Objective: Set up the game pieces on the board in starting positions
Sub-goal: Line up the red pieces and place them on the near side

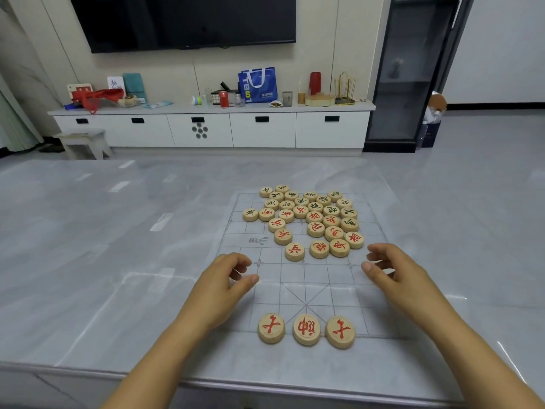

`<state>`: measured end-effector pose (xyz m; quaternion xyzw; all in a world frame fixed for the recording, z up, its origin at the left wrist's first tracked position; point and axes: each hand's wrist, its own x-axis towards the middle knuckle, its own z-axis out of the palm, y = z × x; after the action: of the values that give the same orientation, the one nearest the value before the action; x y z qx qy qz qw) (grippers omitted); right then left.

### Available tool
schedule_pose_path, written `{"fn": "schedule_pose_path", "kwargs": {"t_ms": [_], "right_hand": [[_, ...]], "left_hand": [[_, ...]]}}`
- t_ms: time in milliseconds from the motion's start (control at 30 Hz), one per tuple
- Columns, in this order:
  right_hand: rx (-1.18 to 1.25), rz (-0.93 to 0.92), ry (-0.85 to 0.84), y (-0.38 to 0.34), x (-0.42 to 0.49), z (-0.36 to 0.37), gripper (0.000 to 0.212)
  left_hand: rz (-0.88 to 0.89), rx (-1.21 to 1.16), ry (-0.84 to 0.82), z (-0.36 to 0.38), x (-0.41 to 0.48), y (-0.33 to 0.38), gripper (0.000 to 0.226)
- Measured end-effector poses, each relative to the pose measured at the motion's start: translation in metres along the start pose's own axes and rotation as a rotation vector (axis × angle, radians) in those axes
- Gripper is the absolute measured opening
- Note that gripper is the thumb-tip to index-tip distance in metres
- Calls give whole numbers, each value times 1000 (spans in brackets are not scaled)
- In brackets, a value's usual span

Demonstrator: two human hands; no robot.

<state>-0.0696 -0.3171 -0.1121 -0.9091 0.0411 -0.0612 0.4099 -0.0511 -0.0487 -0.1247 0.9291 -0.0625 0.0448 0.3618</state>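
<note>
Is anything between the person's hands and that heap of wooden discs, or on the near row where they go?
Nothing visible. Only bare pale gridded board lies between the left hand, the right hand and the heap of round wooden discs. On the near row three red-marked wooden discs fill the middle; the spots beside them are free.

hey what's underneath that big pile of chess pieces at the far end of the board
The thin see-through board, lying flat on the grey table. Its printed grid shows around the pile of pieces, but the lines directly beneath them are covered.
</note>
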Motion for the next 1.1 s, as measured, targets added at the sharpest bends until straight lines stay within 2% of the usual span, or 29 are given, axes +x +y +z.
{"fn": "schedule_pose_path", "kwargs": {"t_ms": [167, 400, 700, 900, 1100], "right_hand": [[-18, 6, -12, 2, 9, 3, 36], [-87, 5, -46, 4, 19, 9, 52], [-138, -29, -101, -5, 28, 24, 62], [-114, -16, -64, -7, 37, 23, 62], [-139, 23, -44, -3, 43, 16, 61]], "left_hand": [[-9, 26, -15, 7, 12, -1, 26], [-13, 95, -42, 16, 31, 0, 37], [91, 206, -146, 33, 55, 13, 44], [161, 212, -203, 41, 65, 15, 45], [137, 296, -301, 45, 74, 8, 47]]}}
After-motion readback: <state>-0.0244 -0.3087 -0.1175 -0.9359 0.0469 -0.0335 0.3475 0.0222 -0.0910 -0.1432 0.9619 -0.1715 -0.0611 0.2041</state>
